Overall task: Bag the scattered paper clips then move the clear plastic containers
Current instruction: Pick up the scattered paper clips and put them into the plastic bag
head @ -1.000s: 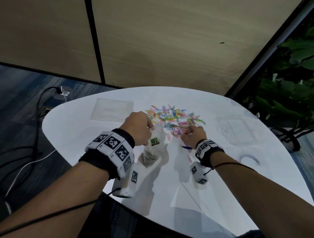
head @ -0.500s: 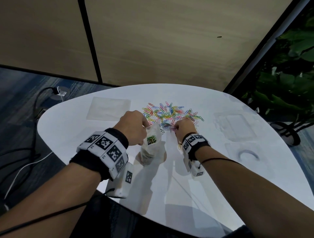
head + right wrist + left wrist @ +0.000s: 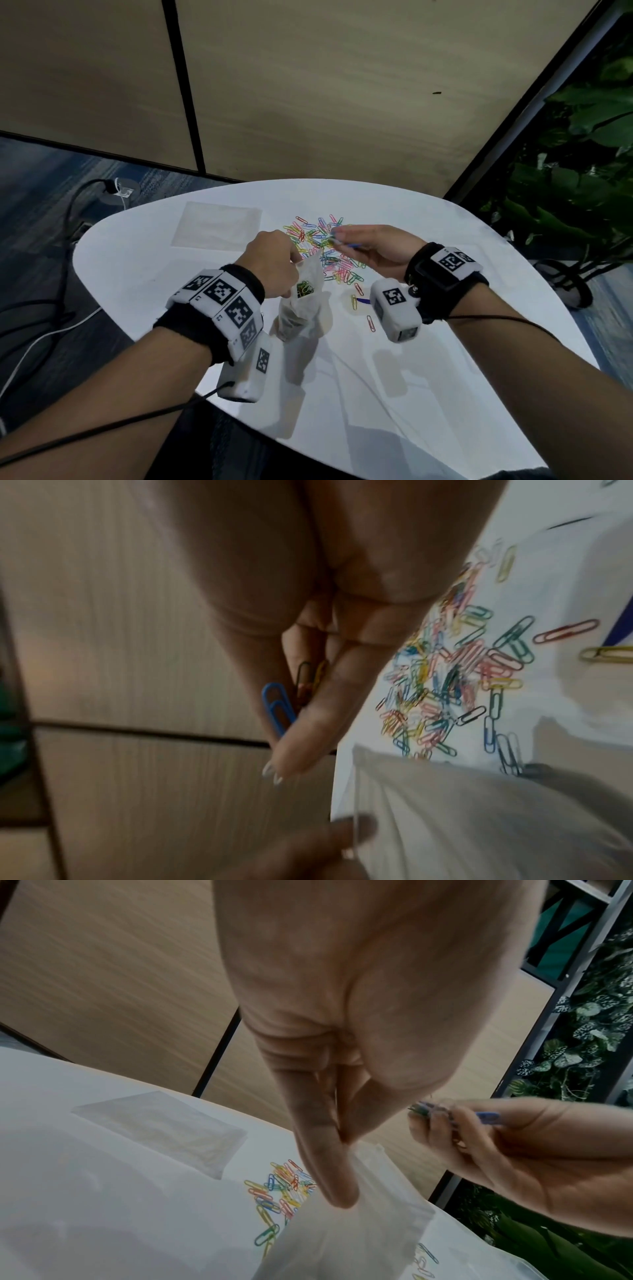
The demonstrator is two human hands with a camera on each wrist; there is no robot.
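A pile of coloured paper clips (image 3: pixel 323 245) lies on the white table (image 3: pixel 137 260). My left hand (image 3: pixel 274 263) pinches the rim of a small clear plastic bag (image 3: pixel 303 301), which stands upright with several clips inside. The same pinch shows in the left wrist view on the bag (image 3: pixel 359 1231). My right hand (image 3: pixel 370 248) is raised above the pile, just right of the bag's mouth, and pinches a few paper clips (image 3: pixel 284 704), a blue one plainest. A few loose clips (image 3: pixel 359 301) lie nearer me.
A flat clear plastic container (image 3: pixel 217 224) lies at the table's far left. Cables (image 3: pixel 51 329) run over the floor on the left. A leafy plant (image 3: pixel 582 171) stands beyond the table's right edge. A wooden wall panel (image 3: pixel 342 85) rises behind.
My right hand has lifted off the pile with a few clips and turned palm up beside the bag. My left hand has kept its pinch on the bag.
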